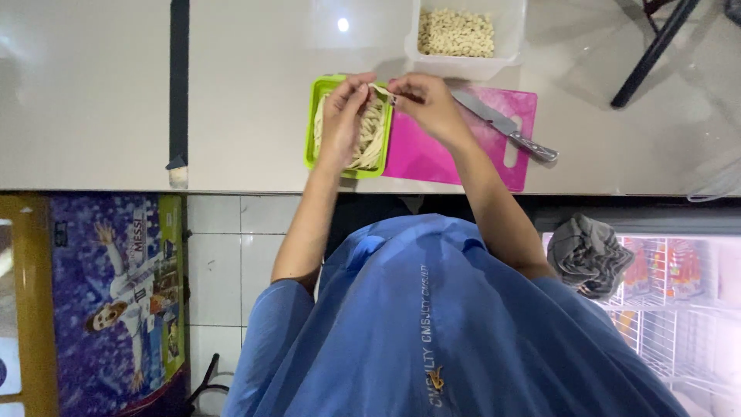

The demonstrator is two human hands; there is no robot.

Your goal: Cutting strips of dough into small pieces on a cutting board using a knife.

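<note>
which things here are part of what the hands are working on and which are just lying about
In use:
- left hand and right hand, pinching one pale strip between them
- green rectangular plastic tray of pale strips
- clear plastic tub of small pale pieces

Lying about:
- steel kitchen knife, on the pink plastic cutting board
- crumpled grey cloth

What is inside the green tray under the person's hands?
The green tray holds a pile of long pale strips. The left hand covers the middle of the pile, so what lies beneath it and the tray's bottom cannot be seen.
</note>
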